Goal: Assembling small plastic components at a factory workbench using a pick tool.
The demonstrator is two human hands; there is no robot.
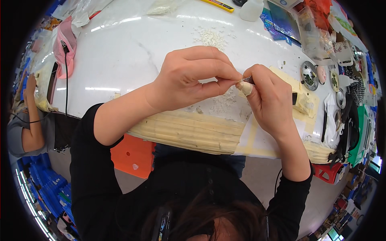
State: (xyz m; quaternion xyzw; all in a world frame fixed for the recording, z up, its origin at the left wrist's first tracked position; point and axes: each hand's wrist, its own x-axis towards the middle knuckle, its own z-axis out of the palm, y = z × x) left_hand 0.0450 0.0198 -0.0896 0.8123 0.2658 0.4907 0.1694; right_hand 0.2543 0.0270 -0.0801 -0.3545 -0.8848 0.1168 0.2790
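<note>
My left hand (197, 76) reaches in over the table's near edge, its thumb and index finger pinched together. What lies between those fingertips is too small to make out. Against them rests my right hand (271, 98), closed on a small thin metallic piece (248, 79) that looks like a blade. Pale tape wraps the thumb (244, 87) of that hand. Beyond my hands, a pile of tiny white pieces (213, 38) lies on the white table (120, 52). More white crumbs (225, 102) are scattered beneath my fingers.
Beige tape covers the table's front edge (189, 132). Right of my hands are round metal tins (309, 75), a white cloth (331, 116) and clear plastic containers (315, 40). A white bottle (251, 10) stands at the back. A pink mesh pouch (64, 44) and another person's arm (34, 120) are at left.
</note>
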